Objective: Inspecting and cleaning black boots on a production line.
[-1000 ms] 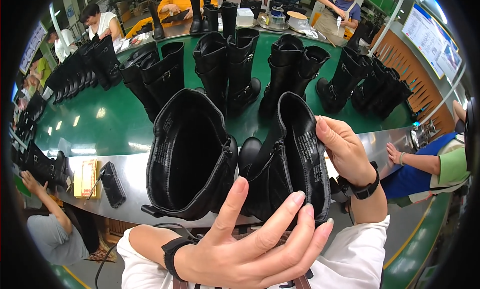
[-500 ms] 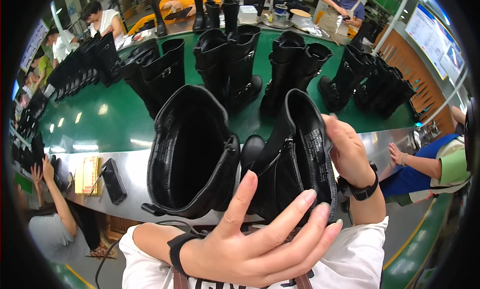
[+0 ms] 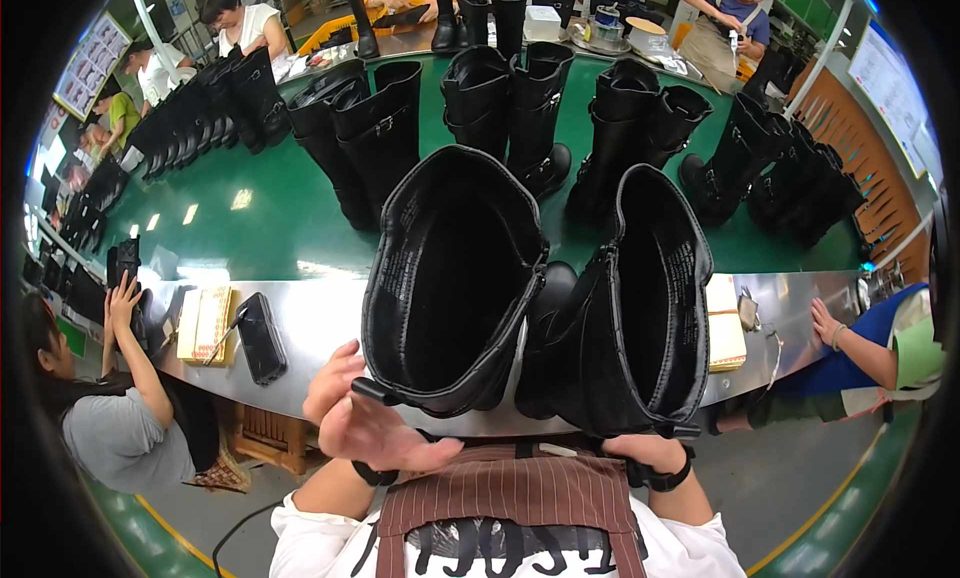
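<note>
Two tall black boots stand side by side before me, their shaft openings facing up. Dark lining shows inside both the left boot (image 3: 455, 278) and the right boot (image 3: 652, 308). My left hand (image 3: 365, 418) is beside the near lower side of the left boot's shaft, close to its small black pull tab (image 3: 374, 389). Its fingers are spread and hold nothing. Low at the near side of the right boot is my right hand (image 3: 648, 450); the boot covers its fingers, so its grip cannot be made out. Each wrist wears a black band.
Several pairs of black boots (image 3: 375, 138) stand on the green table (image 3: 290, 243). On its steel edge (image 3: 320, 318) lie a black phone (image 3: 260, 338), a yellow paper stack (image 3: 205, 323) and another stack (image 3: 725, 323). Other people work at both sides and across the table.
My left hand has moved from in front of the right boot to beside the left boot. My right hand has left the right boot's top rim and dropped behind its shaft. The view has shifted.
</note>
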{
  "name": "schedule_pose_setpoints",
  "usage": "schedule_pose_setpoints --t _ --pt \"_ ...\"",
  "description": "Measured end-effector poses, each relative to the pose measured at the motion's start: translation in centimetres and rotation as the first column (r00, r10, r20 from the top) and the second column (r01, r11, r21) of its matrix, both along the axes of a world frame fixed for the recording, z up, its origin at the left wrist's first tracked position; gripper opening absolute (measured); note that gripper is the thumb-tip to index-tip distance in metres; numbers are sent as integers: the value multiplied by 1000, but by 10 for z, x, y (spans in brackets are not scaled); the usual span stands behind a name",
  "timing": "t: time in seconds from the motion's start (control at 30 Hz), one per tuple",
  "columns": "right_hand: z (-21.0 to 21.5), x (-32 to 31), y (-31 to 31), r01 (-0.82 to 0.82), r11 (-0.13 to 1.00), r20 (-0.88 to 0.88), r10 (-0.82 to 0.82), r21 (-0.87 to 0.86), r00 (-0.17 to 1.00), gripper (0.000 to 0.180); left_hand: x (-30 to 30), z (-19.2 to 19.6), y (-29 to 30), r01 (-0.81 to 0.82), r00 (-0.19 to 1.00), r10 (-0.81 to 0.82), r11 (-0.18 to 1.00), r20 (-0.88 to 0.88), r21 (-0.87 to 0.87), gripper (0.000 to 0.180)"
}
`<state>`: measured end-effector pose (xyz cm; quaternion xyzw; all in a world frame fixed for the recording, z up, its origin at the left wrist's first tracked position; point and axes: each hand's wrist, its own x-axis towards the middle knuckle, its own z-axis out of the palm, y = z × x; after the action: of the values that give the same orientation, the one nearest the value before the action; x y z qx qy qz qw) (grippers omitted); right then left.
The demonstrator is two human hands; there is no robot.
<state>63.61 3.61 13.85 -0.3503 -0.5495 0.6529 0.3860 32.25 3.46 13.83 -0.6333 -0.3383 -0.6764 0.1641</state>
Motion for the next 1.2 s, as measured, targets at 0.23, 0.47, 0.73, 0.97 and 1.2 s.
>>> schedule_pose_setpoints --t 0.23,0.47,0.73,0.97,1.2 --pt "-6 -61 7 -154 930 469 -21 333 883 53 25 -42 6 541 790 -456 206 409 -816 60" --pt "-29 -55 -2 312 914 388 -395 260 833 40 29 -39 -1 273 949 -256 362 186 -891 37" --pt "-42 -17 -12 439 893 -52 -445 -99 894 44 21 -32 -13 650 720 -182 -161 670 -742 42" --pt "-47 -4 -13 136 953 -576 -274 -272 770 53 24 -17 -18 980 29 -41 -196 999 -37 43" --pt "-51 -7 -7 110 974 -664 -217 -199 715 56 32 -23 -15 962 -139 -141 -254 980 100 49"
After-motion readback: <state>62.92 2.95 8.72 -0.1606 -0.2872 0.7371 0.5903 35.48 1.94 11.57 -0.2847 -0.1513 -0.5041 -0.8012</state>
